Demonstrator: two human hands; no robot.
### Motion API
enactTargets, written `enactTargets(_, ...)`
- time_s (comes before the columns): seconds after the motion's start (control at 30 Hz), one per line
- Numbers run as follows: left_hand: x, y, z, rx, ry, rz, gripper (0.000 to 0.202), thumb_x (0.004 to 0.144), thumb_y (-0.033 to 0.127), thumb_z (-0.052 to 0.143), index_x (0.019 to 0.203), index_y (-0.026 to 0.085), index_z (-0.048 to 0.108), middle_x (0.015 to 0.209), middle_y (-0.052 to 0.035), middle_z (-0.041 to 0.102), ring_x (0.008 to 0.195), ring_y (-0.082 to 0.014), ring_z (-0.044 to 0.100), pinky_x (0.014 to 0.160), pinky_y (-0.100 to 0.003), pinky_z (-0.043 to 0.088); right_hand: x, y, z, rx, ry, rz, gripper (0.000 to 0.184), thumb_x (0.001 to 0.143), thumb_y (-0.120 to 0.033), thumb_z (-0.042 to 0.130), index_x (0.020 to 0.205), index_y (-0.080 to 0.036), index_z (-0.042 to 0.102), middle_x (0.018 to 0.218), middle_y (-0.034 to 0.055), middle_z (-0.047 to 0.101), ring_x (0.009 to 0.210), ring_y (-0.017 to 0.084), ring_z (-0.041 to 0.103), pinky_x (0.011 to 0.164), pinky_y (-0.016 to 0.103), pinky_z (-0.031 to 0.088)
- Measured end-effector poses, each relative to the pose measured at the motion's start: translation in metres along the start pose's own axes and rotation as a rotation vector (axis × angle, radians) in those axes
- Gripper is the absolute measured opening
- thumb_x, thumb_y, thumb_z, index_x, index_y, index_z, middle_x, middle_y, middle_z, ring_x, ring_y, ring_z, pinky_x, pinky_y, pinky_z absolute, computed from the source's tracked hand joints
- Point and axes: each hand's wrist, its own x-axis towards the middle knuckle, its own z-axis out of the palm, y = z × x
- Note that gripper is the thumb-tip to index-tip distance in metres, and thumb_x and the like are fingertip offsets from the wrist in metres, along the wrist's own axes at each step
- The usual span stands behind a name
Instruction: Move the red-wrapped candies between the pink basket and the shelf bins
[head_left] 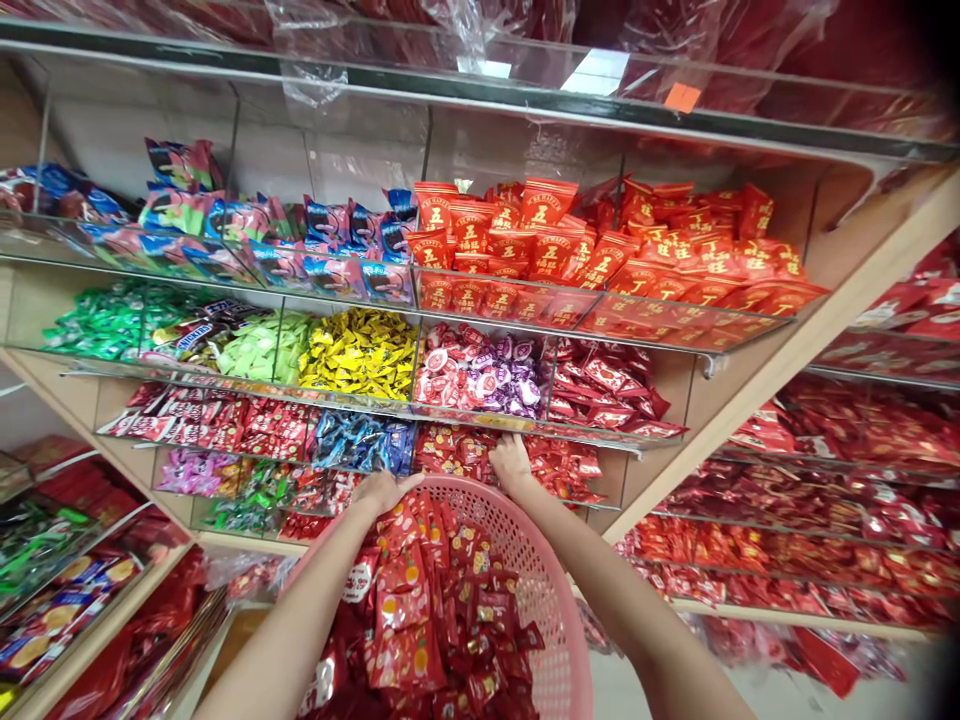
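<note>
A pink perforated plastic basket is in front of me, filled with small red candy packets, some printed with orange fruit. At its far rim is my left hand, closed on the edge with the thumb along the rim. Just beyond the basket, my right hand is at a low shelf compartment of red wrapped sweets. Its fingers are curled in, and I cannot make out what lies inside them. Dark blue wrapped sweets fill the compartment to the left.
Clear-fronted shelves rise ahead, divided into compartments. They hold yellow packets, purple-wrapped sweets, green packets and larger red-orange bags. A slanting wooden side panel bounds the right. More red packets line another rack beyond.
</note>
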Motion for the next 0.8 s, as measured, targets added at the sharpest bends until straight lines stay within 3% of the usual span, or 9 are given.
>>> enactTargets(0.2,0.002,-0.001,0.001,0.006,0.003,-0.002,0.086,0.059,0.081,0.027,0.092,0.013,0.066,0.106,-0.0212,0.061,0.1,-0.0365,0.055,0.083,-0.045,0.043,-0.003,0.003,-0.005,-0.183,0.038,0.038,0.031,0.079,-0.008,0.041,0.086,-0.017,0.069,0.095,0.015,0.064,0.101,0.025,0.047,0.092,0.04,0.022)
enactTargets(0.47,0.002,0.0,-0.002,0.005,-0.015,-0.001,0.087,0.059,0.081,0.026,0.094,0.012,0.065,0.108,-0.0207,0.06,0.101,-0.0359,0.054,0.084,-0.044,0.042,-0.019,0.003,-0.022,-0.178,0.116,-0.011,0.029,0.081,-0.009,0.04,0.089,-0.013,0.068,0.098,0.0177,0.059,0.098,0.027,0.046,0.084,0.039,0.029)
enactTargets(0.67,-0.001,0.002,-0.004,0.015,-0.007,-0.011,0.092,0.058,0.082,0.025,0.1,0.009,0.063,0.109,-0.0215,0.06,0.101,-0.0358,0.054,0.084,-0.044,0.043,-0.059,-0.012,-0.044,-0.116,0.204,0.109,0.027,0.085,-0.008,0.033,0.094,-0.012,0.058,0.093,0.015,0.056,0.087,0.023,0.052,0.073,0.033,0.035)
enactTargets(0.8,-0.005,0.004,-0.007,0.013,-0.014,-0.02,0.094,0.057,0.083,0.024,0.1,0.009,0.063,0.108,-0.0212,0.061,0.1,-0.0348,0.056,0.082,-0.042,0.044,-0.092,-0.023,-0.032,-0.005,0.099,0.157,0.023,0.087,-0.014,0.033,0.089,-0.017,0.056,0.089,0.0085,0.058,0.078,0.017,0.057,0.063,0.026,0.036)
